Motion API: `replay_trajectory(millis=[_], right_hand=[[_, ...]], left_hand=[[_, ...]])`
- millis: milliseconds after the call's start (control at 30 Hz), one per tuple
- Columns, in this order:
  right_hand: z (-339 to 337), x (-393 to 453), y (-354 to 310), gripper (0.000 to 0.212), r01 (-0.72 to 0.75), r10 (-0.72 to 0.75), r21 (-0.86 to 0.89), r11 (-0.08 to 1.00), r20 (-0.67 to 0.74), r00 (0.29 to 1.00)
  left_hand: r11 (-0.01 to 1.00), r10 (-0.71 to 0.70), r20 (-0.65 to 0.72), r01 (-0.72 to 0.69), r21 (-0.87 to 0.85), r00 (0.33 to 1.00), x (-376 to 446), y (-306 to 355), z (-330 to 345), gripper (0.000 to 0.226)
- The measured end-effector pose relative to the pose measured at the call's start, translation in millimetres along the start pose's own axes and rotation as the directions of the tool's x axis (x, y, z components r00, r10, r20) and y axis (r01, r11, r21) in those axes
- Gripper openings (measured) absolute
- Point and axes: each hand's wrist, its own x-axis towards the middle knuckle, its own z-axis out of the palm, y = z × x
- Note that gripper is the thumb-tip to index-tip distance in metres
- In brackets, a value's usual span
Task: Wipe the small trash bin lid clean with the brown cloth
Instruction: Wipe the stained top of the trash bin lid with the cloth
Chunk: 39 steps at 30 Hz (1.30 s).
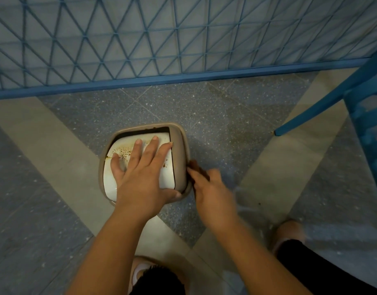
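Left hand [140, 167] lies open, flat on the small tan plastic bin's stained white swing lid [138, 165], steadying it. Right hand [213, 188], blurred, grips a dark brown cloth [197, 170] at the rim; best kept pinned while rubbing the rusty specks.

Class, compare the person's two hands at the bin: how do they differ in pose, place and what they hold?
The left hand lies flat, fingers spread, on the white swing flap; the right hand is curled at the tan lid frame, on its right edge. The left hand holds nothing; the right hand grips the brown cloth. The left hand looks sharp, the right hand blurred. Both touch the bin lid.
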Motion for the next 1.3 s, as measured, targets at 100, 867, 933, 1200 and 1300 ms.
replay_trajectory(millis=[100,867,933,1200,1300], right_hand=[[4,-33,9,0.045,-0.011,0.009,0.024,1.000,0.056,0.998],[-15,-8,-8,0.037,-0.254,0.329,0.569,0.782,-0.031,0.944],[-17,1,-5,0.038,-0.257,0.341,0.558,0.789,-0.050,0.939],[-14,6,-6,0.036,-0.279,0.319,0.374,0.884,-0.047,0.947],[2,-24,-10,0.032,-0.211,0.236,0.344,0.915,-0.030,0.971]], left_hand=[[1.000,-0.020,-0.020,0.020,0.021,1.000,-1,4,0,0.108],[0.993,-0.114,-0.085,0.117,0.028,0.990,-11,-10,-12,0.101],[0.989,-0.136,-0.104,0.141,0.048,0.985,-10,-3,-10,0.103],[0.976,-0.217,-0.033,0.217,0.011,0.976,-5,10,-9,0.103],[0.979,-0.203,-0.028,0.203,-0.003,0.979,-6,9,-7,0.104]])
